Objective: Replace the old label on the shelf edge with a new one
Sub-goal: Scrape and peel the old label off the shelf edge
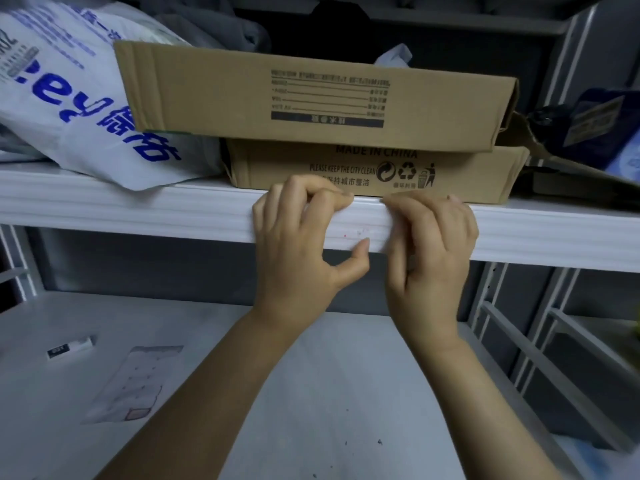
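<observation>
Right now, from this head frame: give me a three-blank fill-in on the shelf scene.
1. The left hand and the right hand both touch the front ___ of the shelf.
2. Above the hands, ___ cardboard boxes are stacked.
3. The plastic bag left of them carries ___ print.

Missing words: edge; two; blue.

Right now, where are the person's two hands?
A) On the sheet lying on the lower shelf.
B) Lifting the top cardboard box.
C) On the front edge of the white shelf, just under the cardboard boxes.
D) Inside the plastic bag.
C: the left hand and the right hand both sit against the shelf edge, directly below the lower cardboard box.
</observation>
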